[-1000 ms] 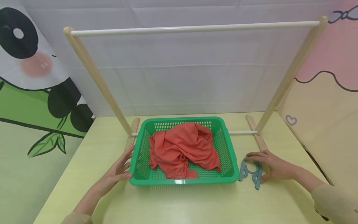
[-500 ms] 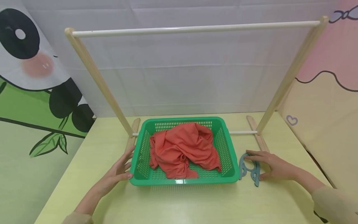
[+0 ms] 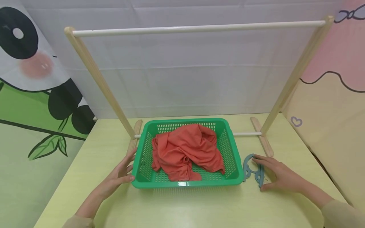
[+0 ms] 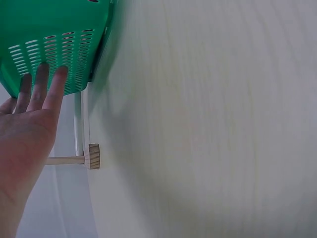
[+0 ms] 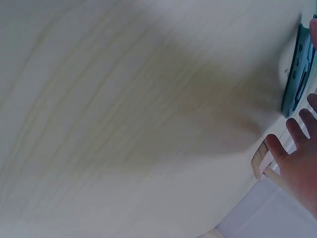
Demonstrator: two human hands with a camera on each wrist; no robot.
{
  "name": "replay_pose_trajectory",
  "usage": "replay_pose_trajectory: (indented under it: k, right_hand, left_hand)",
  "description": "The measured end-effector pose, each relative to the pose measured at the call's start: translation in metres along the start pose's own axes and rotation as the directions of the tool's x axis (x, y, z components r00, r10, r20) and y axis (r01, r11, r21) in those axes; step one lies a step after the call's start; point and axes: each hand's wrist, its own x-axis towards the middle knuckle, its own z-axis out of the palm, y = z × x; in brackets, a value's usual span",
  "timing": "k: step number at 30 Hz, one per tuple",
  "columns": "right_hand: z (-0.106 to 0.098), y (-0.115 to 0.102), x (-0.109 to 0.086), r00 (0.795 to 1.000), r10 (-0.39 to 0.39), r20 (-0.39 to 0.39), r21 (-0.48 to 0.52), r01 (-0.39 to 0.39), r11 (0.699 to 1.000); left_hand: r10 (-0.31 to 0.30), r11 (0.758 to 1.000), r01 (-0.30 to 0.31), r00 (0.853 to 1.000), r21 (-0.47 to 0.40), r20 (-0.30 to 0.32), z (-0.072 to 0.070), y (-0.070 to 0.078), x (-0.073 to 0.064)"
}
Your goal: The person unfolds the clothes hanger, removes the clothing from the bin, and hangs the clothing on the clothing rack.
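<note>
A green plastic basket (image 3: 186,184) stands on the table with a crumpled red cloth garment (image 3: 188,148) inside. My left hand (image 3: 118,175) is at the basket's left side, its fingers straight along the slotted wall and its thumb by the front corner. The left wrist view shows the fingertips (image 4: 60,72) right at that wall. To the right of the basket lies a blue-grey folding clothes hanger (image 3: 260,175), folded up, its left end close to the basket. My right hand (image 3: 280,175) is spread beside the hanger, thumb and fingers apart around its right side.
Behind the basket stands a drying rack with wooden posts (image 3: 99,79) and a white top rod (image 3: 199,29). Its wooden feet (image 3: 262,136) rest on the pale yellow table (image 3: 182,209). A white cloth backdrop (image 3: 188,88) hangs at the back, and printed panels flank both sides.
The hanger has shifted slightly left and away from me, closer to the basket. My right hand's thumb has come nearer to me, so the hand is spread wider. The left hand stays in place.
</note>
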Motion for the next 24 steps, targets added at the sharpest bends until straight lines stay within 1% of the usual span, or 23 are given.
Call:
replay_pose_trajectory:
  k: [2, 6, 8, 10, 13, 16, 19, 24]
  right_hand:
    - [0.001, -0.002, -0.001, 1.0, 0.024, 0.008, 0.009, -0.024, 1.0]
    - [0.002, -0.005, -0.002, 0.994, 0.094, 0.062, 0.034, -0.096, 0.995]
    - [0.002, -0.006, -0.002, 0.991, 0.109, 0.081, 0.038, -0.112, 0.993]
    - [0.0, -0.007, -0.001, 0.989, 0.123, 0.088, 0.006, -0.124, 0.992]
    - [-0.005, -0.01, 0.001, 0.986, 0.127, 0.106, -0.039, -0.123, 0.992]
    - [-0.01, -0.012, 0.003, 0.984, 0.127, 0.124, -0.082, -0.117, 0.99]
    - [-0.013, -0.01, 0.003, 0.985, 0.115, 0.125, -0.103, -0.102, 0.989]
    - [-0.015, -0.006, 0.003, 0.989, 0.099, 0.108, -0.107, -0.087, 0.99]
  left_hand:
    - [-0.001, 1.0, 0.001, 1.0, -0.006, 0.003, -0.001, 0.0, 0.0]
    - [-0.008, 1.0, 0.008, 1.0, -0.006, 0.001, -0.001, 0.001, 0.0]
    - [-0.005, 1.0, 0.005, 1.0, -0.017, 0.004, -0.001, 0.001, 0.0]
    - [0.003, 1.0, -0.002, 1.0, -0.026, 0.008, -0.001, 0.001, -0.001]
    - [0.018, 0.998, -0.017, 1.0, -0.054, 0.022, -0.001, 0.001, -0.002]
    - [0.019, 0.998, -0.018, 1.0, -0.055, 0.025, -0.001, 0.001, -0.002]
    - [0.011, 0.999, -0.01, 1.0, -0.052, 0.026, -0.001, 0.002, -0.002]
    - [-0.005, 0.999, 0.006, 1.0, -0.052, 0.023, 0.0, 0.002, -0.002]
